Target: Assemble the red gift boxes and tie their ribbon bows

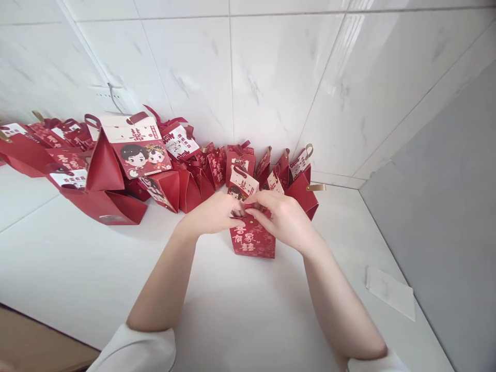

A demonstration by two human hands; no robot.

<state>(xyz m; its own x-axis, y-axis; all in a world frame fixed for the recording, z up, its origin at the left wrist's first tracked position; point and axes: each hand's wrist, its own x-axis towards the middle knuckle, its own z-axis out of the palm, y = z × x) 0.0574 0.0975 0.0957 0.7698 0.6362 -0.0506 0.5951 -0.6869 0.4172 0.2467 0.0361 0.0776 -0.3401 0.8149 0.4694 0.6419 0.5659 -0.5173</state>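
Observation:
A red gift box [253, 243] with pale lettering and a small gold stud near its top edge stands upright on the white counter, in front of the other boxes. My left hand [216, 213] is closed at the box's upper left, its thumb along the top edge and its fingertips partly hidden. Over the top of the same box, my right hand [287, 219] pinches a small dark red ribbon [248, 205] between thumb and fingers. Both hands meet there, nearly touching. Just behind them is another box with a cream top [243, 182] and a cartoon couple.
Several red gift boxes with ribbon handles crowd the wall side; a large one [135, 150] rests tilted on others at left. A white tiled wall [271, 77] rises behind, with a socket [110, 98]. A white card [390, 292] lies near the counter's right edge.

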